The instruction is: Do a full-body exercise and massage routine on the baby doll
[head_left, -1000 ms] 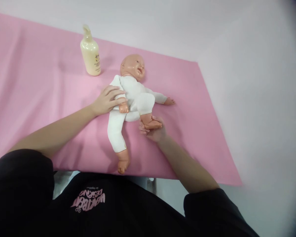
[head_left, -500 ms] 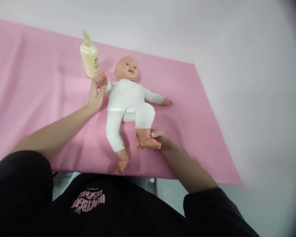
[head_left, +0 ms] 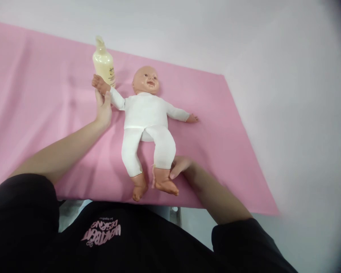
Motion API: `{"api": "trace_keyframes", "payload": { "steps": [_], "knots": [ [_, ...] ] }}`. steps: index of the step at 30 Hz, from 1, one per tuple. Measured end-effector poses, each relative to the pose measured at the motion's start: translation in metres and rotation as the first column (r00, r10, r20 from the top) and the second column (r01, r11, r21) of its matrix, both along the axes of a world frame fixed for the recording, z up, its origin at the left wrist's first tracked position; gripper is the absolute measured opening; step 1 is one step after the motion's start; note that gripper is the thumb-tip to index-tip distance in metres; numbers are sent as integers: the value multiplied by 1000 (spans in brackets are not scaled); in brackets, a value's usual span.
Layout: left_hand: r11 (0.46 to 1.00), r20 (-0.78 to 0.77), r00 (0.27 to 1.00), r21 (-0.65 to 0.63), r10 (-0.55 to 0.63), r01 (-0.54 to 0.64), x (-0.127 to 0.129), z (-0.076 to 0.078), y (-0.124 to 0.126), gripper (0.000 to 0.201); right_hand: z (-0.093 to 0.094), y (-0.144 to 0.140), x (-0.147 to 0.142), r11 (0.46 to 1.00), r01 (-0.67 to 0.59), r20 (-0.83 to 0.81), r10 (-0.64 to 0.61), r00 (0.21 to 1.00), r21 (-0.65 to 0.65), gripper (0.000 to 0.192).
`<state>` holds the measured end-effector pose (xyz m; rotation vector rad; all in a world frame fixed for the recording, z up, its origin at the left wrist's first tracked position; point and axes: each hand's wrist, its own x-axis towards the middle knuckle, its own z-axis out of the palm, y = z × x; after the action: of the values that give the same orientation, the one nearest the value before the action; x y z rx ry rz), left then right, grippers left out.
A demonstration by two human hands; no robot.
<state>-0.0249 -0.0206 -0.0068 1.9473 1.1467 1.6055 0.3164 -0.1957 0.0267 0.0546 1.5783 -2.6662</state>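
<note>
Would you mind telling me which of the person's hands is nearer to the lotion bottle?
Left. The left hand holds the doll by its wrist just in front of the lotion bottle; the right hand is far off, at the doll's ankle.

White-suited doll (head_left: 144, 113), pink sheet (head_left: 45, 106)

I count 1 baby doll (head_left: 144, 113) in a white suit, lying face up with its 2 arms spread and 2 legs straight. There is 1 pale yellow lotion bottle (head_left: 104, 64) with a pump top, standing upright. 1 pink sheet (head_left: 39, 106) lies under both. My 2 hands are in view: my left hand (head_left: 102, 107) at 1 doll wrist, my right hand (head_left: 179, 166) at 1 doll ankle. I see 2 bare doll feet and 2 bare doll hands.
</note>
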Motion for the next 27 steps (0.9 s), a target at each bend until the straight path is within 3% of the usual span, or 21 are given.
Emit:
{"api": "trace_keyframes", "payload": {
  "steps": [3, 6, 8, 9, 12, 14, 17, 22, 24, 27],
  "knots": [
    [997, 61, 998, 76, 12, -16, 12, 10, -16, 62, -14, 2, 0, 993, -13, -127, -2, 992, -119, 47],
    [984, -144, 988, 165, -50, 74, 23, 21, -36, 64, -24, 7, -1, 981, 38, -315, -98, 944, -191, 52],
    [965, -335, 934, 176, -127, 194, 30, 29, -48, 62, -25, 10, 0, 948, 172, -326, -257, 910, -268, 57],
    [953, -413, 896, 169, -162, 251, 33, 32, -52, 59, -23, 11, 0, 908, 280, -263, -365, 893, -310, 58],
    [932, -533, 818, 136, -217, 336, 38, 40, -59, 51, -12, 10, 2, 713, 615, 26, -645, 763, -337, 52],
    [923, -549, 803, 137, -231, 359, 39, 42, -58, 49, -4, 8, 0, 621, 725, 145, -721, 677, -298, 44],
    [898, -556, 789, 159, -261, 409, 40, 41, -55, 47, 2, 7, -4, 558, 783, 203, -762, 615, -276, 34],
    [856, -520, 797, 215, -307, 470, 41, 41, -54, 39, 2, 8, -8, 516, 820, 259, -780, 570, -247, 29],
    [863, -507, 806, 210, -306, 459, 41, 43, -57, 40, 3, 7, -8, 541, 805, 240, -770, 591, -245, 34],
    [911, -445, 855, 175, -265, 374, 39, 41, -59, 50, 6, 2, -5, 620, 740, 155, -730, 665, -261, 45]
  ]
}}
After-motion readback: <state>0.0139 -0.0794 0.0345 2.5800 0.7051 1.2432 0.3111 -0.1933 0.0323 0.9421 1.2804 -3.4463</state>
